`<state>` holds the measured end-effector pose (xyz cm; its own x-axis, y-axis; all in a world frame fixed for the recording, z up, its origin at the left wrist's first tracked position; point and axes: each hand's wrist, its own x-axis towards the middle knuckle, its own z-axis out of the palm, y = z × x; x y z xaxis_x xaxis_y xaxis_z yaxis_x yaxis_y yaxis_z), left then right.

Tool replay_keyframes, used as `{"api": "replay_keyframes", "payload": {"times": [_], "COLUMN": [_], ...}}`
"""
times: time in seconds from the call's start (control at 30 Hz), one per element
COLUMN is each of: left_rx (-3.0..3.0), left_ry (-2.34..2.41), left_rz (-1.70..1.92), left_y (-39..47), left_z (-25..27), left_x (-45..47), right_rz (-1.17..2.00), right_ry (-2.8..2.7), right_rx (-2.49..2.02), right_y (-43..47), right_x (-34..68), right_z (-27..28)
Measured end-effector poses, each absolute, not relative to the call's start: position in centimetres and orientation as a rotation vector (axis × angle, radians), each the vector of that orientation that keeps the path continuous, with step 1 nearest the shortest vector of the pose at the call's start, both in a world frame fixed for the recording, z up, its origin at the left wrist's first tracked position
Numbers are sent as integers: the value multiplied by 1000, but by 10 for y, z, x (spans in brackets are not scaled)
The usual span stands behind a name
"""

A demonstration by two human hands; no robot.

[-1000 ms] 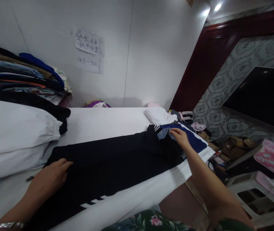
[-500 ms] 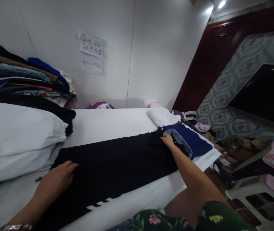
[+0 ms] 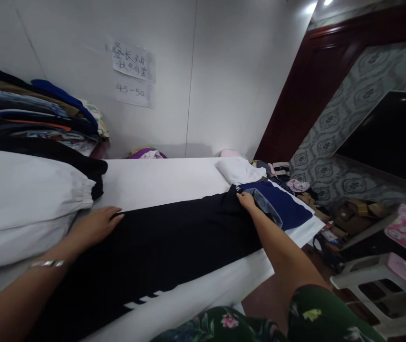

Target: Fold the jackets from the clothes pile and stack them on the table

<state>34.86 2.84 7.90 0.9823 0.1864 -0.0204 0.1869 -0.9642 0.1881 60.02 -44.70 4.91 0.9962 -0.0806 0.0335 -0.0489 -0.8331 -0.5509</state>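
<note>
Fingers (image 3: 107,210) of the left hand (image 3: 94,228) rest at the upper edge of a long black cloth garment with white stripe marks, (image 3: 174,237) left of the frame's centre; whether they pinch the cloth I cannot tell. The right hand (image 3: 247,203) grips the same garment, fingers closed on its far end, right of centre, beside a grey-blue inner lining (image 3: 265,207). The garment lies lengthwise on a white-covered desk (image 3: 153,183), running from lower left towards centre right. Just beyond its right end lies a flat navy-blue cloth (image 3: 290,209), with a white folded garment (image 3: 238,170) above it. At the left edge of the frame is a white garment with a gathered cuff (image 3: 24,194); a multicoloured stack of folded clothes (image 3: 24,111) stands at upper left. A silver-coloured band (image 3: 48,263) circles the left wrist.
</note>
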Motion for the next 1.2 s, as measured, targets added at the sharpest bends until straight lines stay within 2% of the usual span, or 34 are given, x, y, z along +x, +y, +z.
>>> {"api": "replay_keyframes", "payload": {"times": [0.2, 0.53, 0.73, 0.83, 0.93, 1.07, 1.2], "left_rx": [3024, 2895, 3053, 3068, 3070, 3062, 3047], "left_ry": [304, 524, 288, 190, 286, 335, 323], "left_rz": [-109, -264, 261, 229, 115, 88, 99], "left_y": [25, 48, 30, 21, 17, 17, 19], "left_z": [88, 79, 64, 40, 18, 7, 8], "left_x": [367, 372, 371, 370, 366, 363, 367], "right_rz": [-191, -77, -242, -82, 105, 100, 169], "right_ry": [114, -12, -472, -625, -424, -279, -261], "right_rx": [-2604, -2812, -2796, -2883, -3007, -3014, -2961], "right_y": [-454, -443, -409, -395, -403, -419, -420], "right_x": [591, 579, 585, 587, 587, 583, 587], "right_z": [42, 52, 75, 67, 48, 24, 26]}}
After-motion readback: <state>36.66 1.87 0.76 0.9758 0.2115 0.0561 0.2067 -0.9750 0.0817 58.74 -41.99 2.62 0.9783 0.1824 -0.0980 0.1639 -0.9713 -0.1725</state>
